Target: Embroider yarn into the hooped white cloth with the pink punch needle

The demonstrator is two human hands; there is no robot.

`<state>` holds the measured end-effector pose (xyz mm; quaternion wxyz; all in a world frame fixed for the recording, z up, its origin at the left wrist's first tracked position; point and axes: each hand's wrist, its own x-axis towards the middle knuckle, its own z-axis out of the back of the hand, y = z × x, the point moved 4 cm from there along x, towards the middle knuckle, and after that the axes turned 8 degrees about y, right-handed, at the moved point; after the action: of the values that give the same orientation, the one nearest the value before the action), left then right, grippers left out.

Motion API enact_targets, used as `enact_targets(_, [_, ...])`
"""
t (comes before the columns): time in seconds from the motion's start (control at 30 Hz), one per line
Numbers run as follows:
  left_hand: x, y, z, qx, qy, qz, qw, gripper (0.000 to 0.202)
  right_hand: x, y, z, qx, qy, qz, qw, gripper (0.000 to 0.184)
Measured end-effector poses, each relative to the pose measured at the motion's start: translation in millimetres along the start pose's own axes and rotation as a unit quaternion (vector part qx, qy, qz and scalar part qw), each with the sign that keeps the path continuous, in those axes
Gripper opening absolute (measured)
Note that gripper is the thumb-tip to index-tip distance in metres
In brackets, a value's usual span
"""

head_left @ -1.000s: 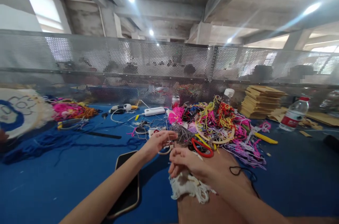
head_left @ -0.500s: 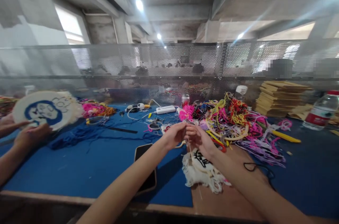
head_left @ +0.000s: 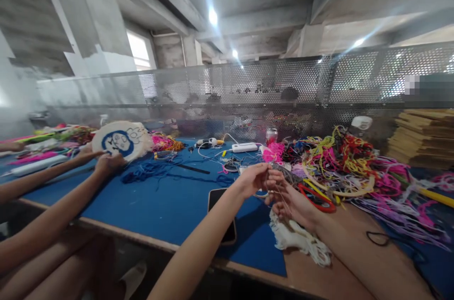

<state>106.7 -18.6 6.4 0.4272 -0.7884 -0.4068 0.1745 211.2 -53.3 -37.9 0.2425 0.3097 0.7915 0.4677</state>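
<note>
My left hand (head_left: 252,180) is closed in a pinch, its fingertips meeting those of my right hand above the table. My right hand (head_left: 292,200) has its palm turned up and its fingers curled. A thin pale thread (head_left: 281,192) runs between the fingertips and across the right palm; its ends cannot be made out. Just below my right hand lies a white cloth with a frayed edge (head_left: 296,238), partly covered by the hand and forearm. A dark phone (head_left: 227,231) lies beside my left forearm, which hides part of it.
Tangled coloured yarn (head_left: 354,158) and red-handled scissors (head_left: 319,199) lie to the right. Behind stand a can (head_left: 271,136), a white power strip (head_left: 244,147) and stacked brown packets (head_left: 418,139). At left, another person's hands hold an embroidery hoop (head_left: 120,141) beside blue yarn (head_left: 145,172).
The view has swung left, so the table's things appear farther right. My right hand has turned its palm upward and its fingers have loosened; my left hand still pinches beside it.
</note>
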Motion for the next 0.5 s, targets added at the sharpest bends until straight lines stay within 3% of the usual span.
enact_targets(0.13, [-0.1,-13.4,11.3,0.010,-0.053,-0.018,0.998,0.010,-2.8,10.0,-2.3,-0.034,0.011,0.030,0.999,0.040])
enact_targets(0.27, [3.5,-19.0,23.3,0.012,-0.090,-0.038,0.995,0.011,-8.8,26.9,9.3,-0.139,-0.052,0.055,0.987,0.031])
enact_targets(0.4, [5.2,-21.6,34.2,0.029,-0.140,-0.037,0.989,0.011,-11.4,42.3,26.0,-0.266,-0.112,0.073,0.955,0.031])
enact_targets(0.5, [4.7,-25.7,41.8,0.036,-0.178,-0.041,0.982,0.010,-15.9,56.7,37.8,-0.327,-0.177,0.135,0.918,0.028])
